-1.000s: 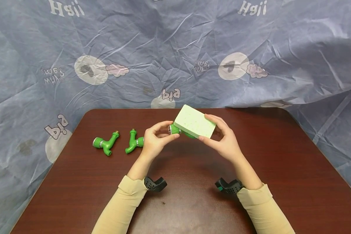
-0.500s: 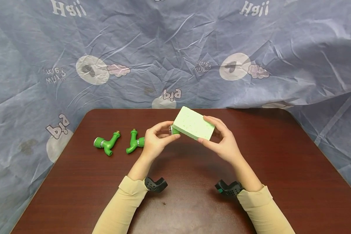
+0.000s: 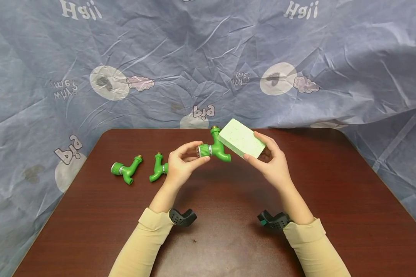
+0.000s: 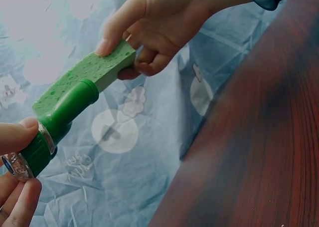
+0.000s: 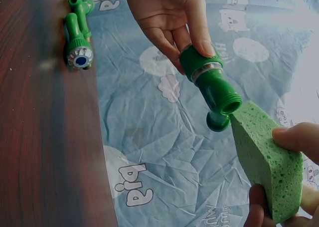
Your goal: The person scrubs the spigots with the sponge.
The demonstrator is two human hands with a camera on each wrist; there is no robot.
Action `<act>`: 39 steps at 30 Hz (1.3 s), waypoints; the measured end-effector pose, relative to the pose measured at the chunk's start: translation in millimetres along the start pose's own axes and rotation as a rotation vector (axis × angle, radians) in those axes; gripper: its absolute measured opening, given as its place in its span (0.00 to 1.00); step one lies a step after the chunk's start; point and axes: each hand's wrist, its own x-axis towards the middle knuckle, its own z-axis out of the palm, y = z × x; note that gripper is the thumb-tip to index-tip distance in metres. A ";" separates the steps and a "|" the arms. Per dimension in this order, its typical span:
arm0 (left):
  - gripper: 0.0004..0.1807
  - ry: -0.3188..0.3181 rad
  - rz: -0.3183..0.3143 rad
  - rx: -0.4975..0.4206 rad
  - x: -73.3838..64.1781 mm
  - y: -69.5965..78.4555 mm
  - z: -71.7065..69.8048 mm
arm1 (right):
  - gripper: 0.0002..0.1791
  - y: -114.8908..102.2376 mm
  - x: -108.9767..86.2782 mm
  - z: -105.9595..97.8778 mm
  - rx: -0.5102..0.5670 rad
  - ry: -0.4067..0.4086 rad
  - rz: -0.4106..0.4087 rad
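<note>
My left hand (image 3: pixel 182 161) pinches a green faucet (image 3: pixel 219 148) by its ribbed knob, with thumb and fingers on opposite sides. The faucet is held above the table, its brass-tipped end up and its spout toward the lower right. A pale green sponge (image 3: pixel 242 138) is gripped at its right end by my right hand (image 3: pixel 270 161). The sponge's left corner is right beside the faucet body; whether they touch I cannot tell. In the right wrist view the sponge (image 5: pixel 269 162) shows its pores, close by the faucet's open spout (image 5: pixel 231 105).
Two more green faucets lie on the brown table (image 3: pixel 208 238) to the left: one farther out (image 3: pixel 126 169), another (image 3: pixel 157 168) partly behind my left hand. A wrinkled blue printed cloth (image 3: pixel 208 69) hangs behind the table.
The sponge, in front of the faucet earlier, has moved right and up with my right hand, uncovering the faucet. My left hand has shifted slightly left with the faucet.
</note>
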 end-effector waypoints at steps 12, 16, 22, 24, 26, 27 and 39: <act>0.23 -0.074 -0.033 0.010 -4.5 -1.6 10.2 | 0.35 0.0 -3.1 2.9 -0.058 -0.044 -0.108; 0.23 -0.101 -0.039 0.006 -7.0 -3.2 14.7 | 0.36 8.6 0.0 0.8 -0.036 0.088 -0.057; 0.23 -0.052 -0.011 0.002 -5.1 -3.2 10.5 | 0.34 6.9 2.0 -4.0 -0.072 0.132 0.005; 0.23 -0.027 0.007 -0.008 -3.8 -2.9 8.0 | 0.34 6.8 2.1 -4.2 -0.076 0.092 0.009; 0.23 -0.006 0.022 -0.010 -2.3 -3.0 5.6 | 0.33 6.5 2.0 -4.4 -0.077 0.049 0.009; 0.23 0.003 0.028 -0.011 -1.6 -3.0 4.4 | 0.33 6.5 2.0 -4.7 -0.075 0.029 0.010; 0.23 0.057 0.024 -0.021 2.2 -1.2 -4.0 | 0.33 5.5 2.3 -12.6 -0.043 -0.083 -0.019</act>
